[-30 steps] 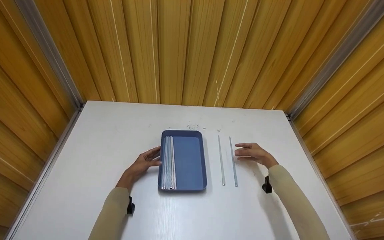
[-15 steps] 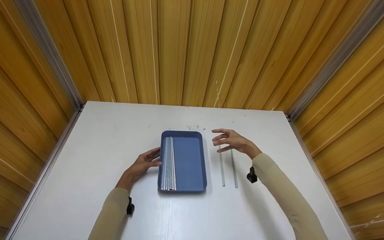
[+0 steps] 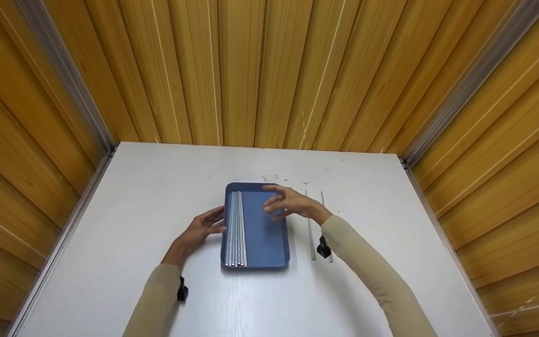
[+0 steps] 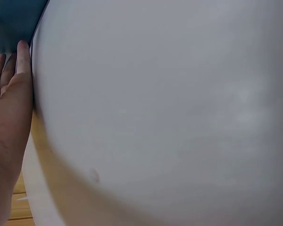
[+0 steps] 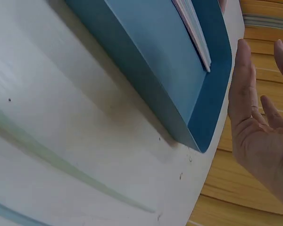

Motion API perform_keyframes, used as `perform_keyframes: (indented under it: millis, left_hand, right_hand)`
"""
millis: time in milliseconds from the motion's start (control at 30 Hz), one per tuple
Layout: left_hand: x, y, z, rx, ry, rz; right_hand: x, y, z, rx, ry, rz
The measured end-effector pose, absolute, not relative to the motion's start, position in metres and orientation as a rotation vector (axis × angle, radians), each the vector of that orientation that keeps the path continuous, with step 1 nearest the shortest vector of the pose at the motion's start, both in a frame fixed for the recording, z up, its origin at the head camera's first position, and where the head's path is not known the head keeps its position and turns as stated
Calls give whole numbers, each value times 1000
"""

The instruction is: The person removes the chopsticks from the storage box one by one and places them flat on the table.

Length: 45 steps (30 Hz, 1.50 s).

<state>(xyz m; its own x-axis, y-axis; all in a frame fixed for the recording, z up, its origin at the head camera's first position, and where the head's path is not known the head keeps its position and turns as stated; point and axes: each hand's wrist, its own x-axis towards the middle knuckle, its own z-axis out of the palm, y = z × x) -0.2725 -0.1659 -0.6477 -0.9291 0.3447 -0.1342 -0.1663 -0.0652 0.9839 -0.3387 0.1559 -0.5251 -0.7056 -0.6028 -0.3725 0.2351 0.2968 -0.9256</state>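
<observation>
A blue rectangular tray lies lengthwise on the white table, with several thin, pale, straight rods side by side along its left wall. My left hand touches the tray's outer left side, its fingers mostly straight; the left wrist view shows a fingertip against the tray wall. Over the tray's upper right part hovers my right hand, fingers spread and holding nothing. To the right of the tray lie two more rods, a greenish one and a bluish one, partly hidden by my right arm.
Wood-patterned panels rise behind and at both sides of the white table. Small dark marks dot the tabletop beyond the tray. A black wrist mount sits below my right sleeve.
My right hand has swept left, from beside the loose rods, across them to above the tray. The left hand, tray and rods have stayed in place.
</observation>
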Motion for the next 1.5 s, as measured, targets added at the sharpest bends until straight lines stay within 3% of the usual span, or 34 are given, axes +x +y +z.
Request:
perform_keyframes:
  millis: [600,867,1500]
  left_hand:
    - [-272,-163,-641,202,1804,2101]
    - [-270,-165,-640,198,1804,2096]
    - [-275,-164,-644,224,1810,2084]
  right_hand:
    - [-343,113,-571,-212,1791,-1554]
    - [-335,96,-591,-357,1993,-1426]
    - [-329,90,-599,-310,2131,-1369]
